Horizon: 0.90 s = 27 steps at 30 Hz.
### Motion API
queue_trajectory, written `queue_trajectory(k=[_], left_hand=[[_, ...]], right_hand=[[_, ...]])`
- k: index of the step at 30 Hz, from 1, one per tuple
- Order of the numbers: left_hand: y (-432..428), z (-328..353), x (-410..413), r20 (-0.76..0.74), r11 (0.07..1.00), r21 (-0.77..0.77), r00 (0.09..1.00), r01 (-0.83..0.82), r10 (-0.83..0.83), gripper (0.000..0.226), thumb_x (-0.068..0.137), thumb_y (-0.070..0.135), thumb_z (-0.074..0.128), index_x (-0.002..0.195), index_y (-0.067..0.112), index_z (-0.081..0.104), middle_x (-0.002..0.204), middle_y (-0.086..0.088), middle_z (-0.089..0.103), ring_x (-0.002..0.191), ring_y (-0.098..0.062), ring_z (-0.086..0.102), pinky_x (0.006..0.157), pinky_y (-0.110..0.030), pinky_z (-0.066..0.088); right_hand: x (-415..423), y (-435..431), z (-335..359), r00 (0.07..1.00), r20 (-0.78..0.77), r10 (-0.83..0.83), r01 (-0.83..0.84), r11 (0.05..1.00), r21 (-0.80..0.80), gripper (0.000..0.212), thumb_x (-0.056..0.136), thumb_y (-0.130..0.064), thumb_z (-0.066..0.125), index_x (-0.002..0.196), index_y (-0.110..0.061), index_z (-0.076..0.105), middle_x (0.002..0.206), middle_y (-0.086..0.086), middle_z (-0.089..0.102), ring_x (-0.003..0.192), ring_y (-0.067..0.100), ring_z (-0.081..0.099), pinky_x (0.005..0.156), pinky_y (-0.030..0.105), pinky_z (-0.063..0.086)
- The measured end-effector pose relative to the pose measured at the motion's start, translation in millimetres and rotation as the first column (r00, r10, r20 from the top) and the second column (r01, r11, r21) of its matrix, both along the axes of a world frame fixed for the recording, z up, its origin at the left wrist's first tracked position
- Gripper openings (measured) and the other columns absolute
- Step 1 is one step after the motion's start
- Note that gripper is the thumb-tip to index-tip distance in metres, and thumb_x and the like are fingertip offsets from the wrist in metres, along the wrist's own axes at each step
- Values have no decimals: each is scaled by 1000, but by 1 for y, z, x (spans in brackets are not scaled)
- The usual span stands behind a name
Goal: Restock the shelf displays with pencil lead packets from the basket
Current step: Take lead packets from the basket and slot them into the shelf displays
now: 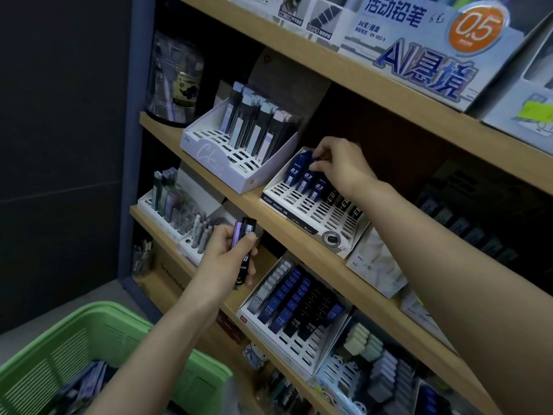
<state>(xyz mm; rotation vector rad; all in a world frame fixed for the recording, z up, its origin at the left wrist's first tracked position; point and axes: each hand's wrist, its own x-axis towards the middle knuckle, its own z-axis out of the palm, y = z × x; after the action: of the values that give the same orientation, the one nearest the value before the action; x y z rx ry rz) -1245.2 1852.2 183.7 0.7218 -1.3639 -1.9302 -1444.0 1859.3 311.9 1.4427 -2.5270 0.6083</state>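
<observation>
On the wooden shelf [248, 202] above the green basket [125, 322], a white display tray [299, 202] printed "HB" holds blue packets [305, 177] marked "0.3", the outstretched right hand [341, 166] pinching the top of one there, while the left hand [227, 259], lower down, grips several dark packets [247, 228].

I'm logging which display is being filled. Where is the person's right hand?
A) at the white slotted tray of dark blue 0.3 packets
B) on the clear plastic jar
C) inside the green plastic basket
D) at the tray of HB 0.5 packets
A: the right hand pinches a dark blue 0.3 lead packet standing in the white slotted display tray; the left hand grips spare black and purple packets below.
</observation>
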Motion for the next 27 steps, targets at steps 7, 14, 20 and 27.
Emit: queue_trajectory(k=[7,14,20,27], left_hand=[[-2,-2,1,-16,1000,-8,1000,-18,18,12,97,24,50,97,13,50,77,-2,58,49,-8,50,49,-24,44],[-3,0,7,-28,999,-44,999,-22,21,16,94,27,54,100,12,53,74,3,65,46,-6,50,42,-18,40],[-2,0,9,-17,997,-79,1000,2,-4,28,95,30,52,106,5,51,60,8,60,41,-6,40,39,-17,29],[-2,2,12,-98,997,50,993,66,-61,54,95,51,34,100,1,54,50,4,56,34,-7,35,37,-18,26]], right_hand=[[4,3,-11,991,-131,-1,3,1000,20,21,92,-16,60,113,-15,61,121,7,54,109,23,56,91,42,51],[40,13,-28,947,-304,102,-124,991,-55,29,98,-24,50,125,-14,55,122,3,51,111,15,49,94,29,43],[95,34,-50,858,411,307,-339,941,6,13,95,-23,56,88,-17,64,73,5,65,64,11,62,60,19,51],[99,55,-48,747,545,381,-252,920,-300,3,89,-9,62,92,-11,61,87,9,66,73,14,69,67,22,57]])
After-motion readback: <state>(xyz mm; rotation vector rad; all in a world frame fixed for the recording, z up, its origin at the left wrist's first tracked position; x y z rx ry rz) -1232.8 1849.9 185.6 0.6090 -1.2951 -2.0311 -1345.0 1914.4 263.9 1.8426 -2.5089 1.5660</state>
